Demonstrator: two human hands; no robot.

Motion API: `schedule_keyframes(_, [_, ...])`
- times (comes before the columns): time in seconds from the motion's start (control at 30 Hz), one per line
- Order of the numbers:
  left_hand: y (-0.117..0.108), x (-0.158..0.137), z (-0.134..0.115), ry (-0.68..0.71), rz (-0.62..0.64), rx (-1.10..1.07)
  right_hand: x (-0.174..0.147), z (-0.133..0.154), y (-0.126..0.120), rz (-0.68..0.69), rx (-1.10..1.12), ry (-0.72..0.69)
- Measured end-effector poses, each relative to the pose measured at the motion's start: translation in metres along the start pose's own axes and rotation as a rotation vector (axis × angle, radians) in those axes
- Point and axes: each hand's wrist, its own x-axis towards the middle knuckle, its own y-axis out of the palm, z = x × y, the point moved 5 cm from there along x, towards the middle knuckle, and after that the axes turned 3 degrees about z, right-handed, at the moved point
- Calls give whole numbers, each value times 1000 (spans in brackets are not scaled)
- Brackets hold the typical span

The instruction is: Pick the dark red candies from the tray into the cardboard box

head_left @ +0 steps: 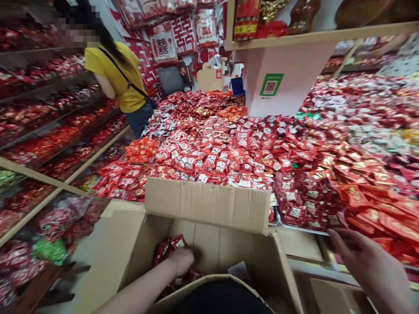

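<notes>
A cardboard box [207, 205] stands open right in front of me, its far flap raised. Inside it, at the left, my left hand [183, 261] is closed around dark red candy packets [168, 247]; its fingertips are hidden. More packets lie low in the box below that hand, partly covered by my arm. To the right of the box, my right hand [369, 261] has its fingers stretched out and apart. Its index fingertip is at the front rim of a shallow tray [306, 228] heaped with maroon packets [303, 200]. A white slip of paper [239, 271] lies in the box.
A wide display of red wrapped sweets [209, 152] spreads beyond the box. Sloped shelves [65, 135] of packets line the left, where a person in a yellow top [122, 72] stands. A white pillar [284, 91] carries a QR code; a wooden shelf [294, 41] juts out above.
</notes>
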Motion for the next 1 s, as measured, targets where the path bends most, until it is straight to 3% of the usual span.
schedule_keyframes(0.17, [-24,3,-17,201,-25,-87,-34,61,-5,-2,268,-352])
schedule_keyframes(0.23, [-33,-4,-27,278,-87,-175,-54,95,5,156,430,-463])
schedule_keyframes(0.3, [-38,-14,-39,327,-159,-311,-78,134,24,425,579,-540])
schedule_keyframes(0.37, [-34,-24,-53,349,-197,-472,-98,169,46,663,695,-533])
schedule_keyframes(0.43, [-24,-33,-70,356,-185,-623,-110,196,65,776,817,-481])
schedule_keyframes(0.5, [-13,-40,-87,367,-157,-745,-113,213,80,806,938,-446])
schedule_keyframes(0.67, [3,-58,-115,409,-116,-912,-111,217,88,818,1129,-381])
schedule_keyframes(0.87, [19,-65,-117,437,-24,-846,-118,202,83,989,1309,-206])
schedule_keyframes(0.93, [20,-65,-116,459,-42,-796,-114,194,77,885,1249,-236])
schedule_keyframes(1.0, [18,-64,-115,477,-100,-682,-105,186,63,622,1108,-377])
